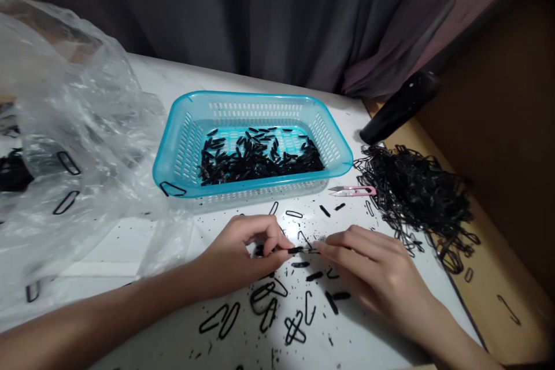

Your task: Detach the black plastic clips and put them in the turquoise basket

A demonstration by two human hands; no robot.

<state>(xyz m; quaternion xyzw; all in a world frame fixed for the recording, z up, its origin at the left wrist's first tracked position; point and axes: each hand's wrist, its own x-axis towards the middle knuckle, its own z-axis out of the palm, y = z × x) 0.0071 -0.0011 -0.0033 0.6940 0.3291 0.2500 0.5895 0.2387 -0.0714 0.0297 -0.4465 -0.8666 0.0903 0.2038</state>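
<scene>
My left hand (247, 245) is closed in a pinch on one end of a small black strip (296, 250) just above the white table. From the other side, my right hand (368, 257) pinches a thin length running out from that strip; its fingertips partly hide the grip. Around and below the hands lie thin black loops (229, 321) and several short black strips (314, 276), along with tiny black crumbs. Behind the hands stands a blue perforated plastic basket (255, 188), its floor covered with many similar short black strips (260, 162).
Pink-handled thread snips (362, 191) lie right of the basket, beside a big tangled heap of black loops (416, 191). A black cylindrical object (399, 107) leans behind the heap. Crumpled clear plastic (87, 127) covers the left side. A dark curtain (260, 17) hangs behind the table.
</scene>
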